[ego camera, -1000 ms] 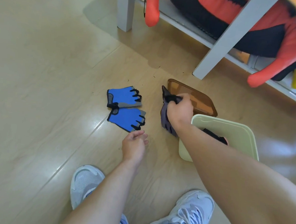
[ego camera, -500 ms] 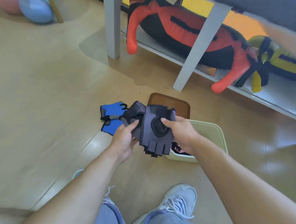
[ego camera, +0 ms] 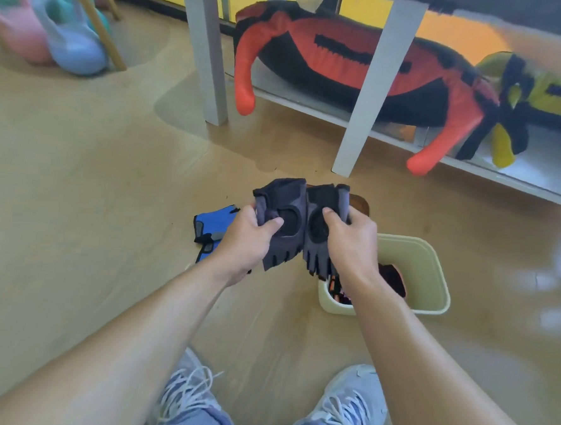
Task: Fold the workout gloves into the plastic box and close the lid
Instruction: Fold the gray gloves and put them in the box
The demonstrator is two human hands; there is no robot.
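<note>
I hold a pair of grey workout gloves up in the air, side by side, fingers pointing down. My left hand grips the left grey glove, thumb on its dark palm pad. My right hand grips the right grey glove the same way. A blue pair of gloves lies on the floor behind my left hand, partly hidden. The cream plastic box stands open on the floor under my right wrist, with dark and orange gloves inside. The brown lid lies beyond the box, mostly hidden by the gloves.
White table legs and a low shelf rail stand close behind the box. A large red and black plush crab lies on that shelf. Pastel plush toys sit at the far left. My two sneakers are at the bottom.
My right hand lifted the grey gloves off the floor. My left hand rose and took one glove. The pair has been spread apart and now hangs side by side.
</note>
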